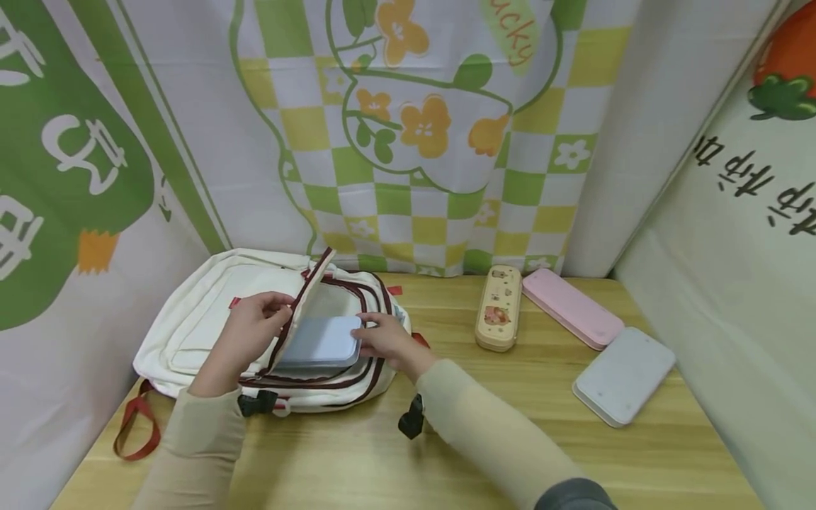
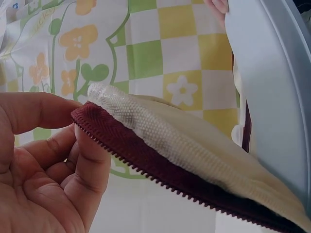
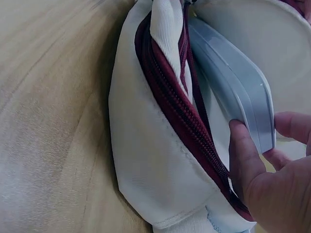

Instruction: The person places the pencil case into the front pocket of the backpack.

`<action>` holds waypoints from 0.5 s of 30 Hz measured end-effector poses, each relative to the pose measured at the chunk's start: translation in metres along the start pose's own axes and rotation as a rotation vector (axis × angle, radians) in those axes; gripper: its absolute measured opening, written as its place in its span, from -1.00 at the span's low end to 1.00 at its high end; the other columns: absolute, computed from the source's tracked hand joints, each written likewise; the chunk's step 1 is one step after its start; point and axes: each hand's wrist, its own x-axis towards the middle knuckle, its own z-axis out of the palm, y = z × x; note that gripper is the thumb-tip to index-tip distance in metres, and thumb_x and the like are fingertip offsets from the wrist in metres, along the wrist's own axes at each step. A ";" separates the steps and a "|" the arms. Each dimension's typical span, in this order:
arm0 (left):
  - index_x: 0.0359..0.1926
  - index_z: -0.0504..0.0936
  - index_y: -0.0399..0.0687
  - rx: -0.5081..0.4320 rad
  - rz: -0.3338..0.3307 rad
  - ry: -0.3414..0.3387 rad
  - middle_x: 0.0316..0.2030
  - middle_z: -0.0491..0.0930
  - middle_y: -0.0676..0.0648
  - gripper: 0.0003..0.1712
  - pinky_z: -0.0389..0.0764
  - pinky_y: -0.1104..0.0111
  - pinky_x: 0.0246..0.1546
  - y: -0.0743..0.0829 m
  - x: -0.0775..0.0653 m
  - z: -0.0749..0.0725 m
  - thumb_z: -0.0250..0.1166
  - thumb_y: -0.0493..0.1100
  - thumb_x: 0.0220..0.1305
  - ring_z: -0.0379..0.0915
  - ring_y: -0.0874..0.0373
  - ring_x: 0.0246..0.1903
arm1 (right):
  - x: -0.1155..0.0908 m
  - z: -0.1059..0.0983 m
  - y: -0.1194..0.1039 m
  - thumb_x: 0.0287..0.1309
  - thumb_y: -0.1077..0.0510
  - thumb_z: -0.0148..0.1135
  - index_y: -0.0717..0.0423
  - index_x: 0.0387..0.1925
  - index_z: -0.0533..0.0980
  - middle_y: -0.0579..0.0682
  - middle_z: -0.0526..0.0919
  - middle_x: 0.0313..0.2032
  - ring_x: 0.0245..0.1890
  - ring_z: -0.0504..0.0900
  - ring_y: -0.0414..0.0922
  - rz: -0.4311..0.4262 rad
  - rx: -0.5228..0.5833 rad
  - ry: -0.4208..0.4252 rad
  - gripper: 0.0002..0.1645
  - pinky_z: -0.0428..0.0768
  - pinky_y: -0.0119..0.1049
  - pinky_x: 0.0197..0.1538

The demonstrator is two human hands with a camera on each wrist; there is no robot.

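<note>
Head view: white backpack [image 1: 207, 312] lies under and left of the left hand [image 1: 258, 326], on a wood-grain table [image 1: 338, 453]. Light-blue case [image 1: 321, 343] sits between the two hands, partly in the bag's open pocket, near end out by the right hand [image 1: 385, 340].

Only the left wrist view gives the zip teeth [image 2: 160, 180] clearly: dark red, along the edge of the raised flap [image 2: 189, 150], running away from the left fingertips. Only the right wrist view gives the case's side seam and how its far end goes down into the pocket.

Only the head view takes in three more cases, all to the right of the right hand: cream case [image 1: 499, 308] with printed pictures, pink case [image 1: 572, 308] beyond it, white case [image 1: 625, 375] farthest out.

Writing: orange "ucky", first letter cut off, on the checked curtain [image 1: 408, 212] ahead of both hands. Black characters on the cloth [image 1: 720, 283] at far right, cropped; cannot read surely.

Pose: hands apart. Left pinches the flap's zip edge, holding it up. Right grips the blue case's near end, digits on both faces, forearm slanting in from lower right.
</note>
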 end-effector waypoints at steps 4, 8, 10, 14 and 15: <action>0.11 0.60 -0.47 -0.009 0.009 0.003 -0.25 0.65 -0.22 -0.66 0.59 0.36 -0.37 0.000 0.000 0.002 0.14 -0.34 0.43 0.55 0.15 -0.41 | 0.005 0.007 0.001 0.40 0.32 0.23 0.27 0.44 0.37 0.15 0.64 -0.11 -0.30 0.65 -0.12 -0.005 -0.003 0.002 -0.37 0.71 -0.14 -0.04; 0.10 0.61 -0.46 -0.001 0.013 -0.001 -0.24 0.66 -0.22 -0.67 0.57 0.34 -0.34 0.001 0.000 0.006 0.16 -0.33 0.43 0.54 0.11 -0.35 | 0.007 0.018 0.002 0.39 0.33 0.23 0.31 0.42 0.37 0.16 0.65 -0.10 -0.27 0.68 -0.10 -0.017 -0.009 -0.004 -0.38 0.71 -0.14 -0.03; 0.09 0.62 -0.45 0.011 0.012 -0.001 -0.23 0.67 -0.22 -0.68 0.56 0.32 -0.32 0.001 -0.001 0.007 0.16 -0.31 0.44 0.54 0.10 -0.32 | 0.008 0.024 0.003 0.38 0.33 0.24 0.31 0.42 0.38 0.16 0.67 -0.11 -0.29 0.68 -0.10 -0.019 -0.019 -0.004 -0.38 0.72 -0.15 -0.05; 0.09 0.62 -0.44 0.019 0.013 -0.007 -0.21 0.67 -0.23 -0.69 0.56 0.30 -0.31 0.001 -0.001 0.010 0.17 -0.31 0.45 0.53 0.05 -0.29 | 0.011 0.035 0.009 0.37 0.32 0.26 0.29 0.41 0.39 0.16 0.67 -0.07 -0.30 0.71 -0.06 -0.005 -0.028 0.017 -0.38 0.73 -0.14 -0.09; 0.09 0.62 -0.44 0.020 0.014 -0.009 -0.21 0.67 -0.23 -0.69 0.55 0.29 -0.30 0.000 -0.001 0.011 0.17 -0.31 0.45 0.54 0.05 -0.28 | 0.012 0.037 0.011 0.36 0.31 0.27 0.28 0.41 0.40 0.15 0.66 -0.05 -0.31 0.72 -0.05 0.000 -0.040 0.027 -0.38 0.73 -0.15 -0.11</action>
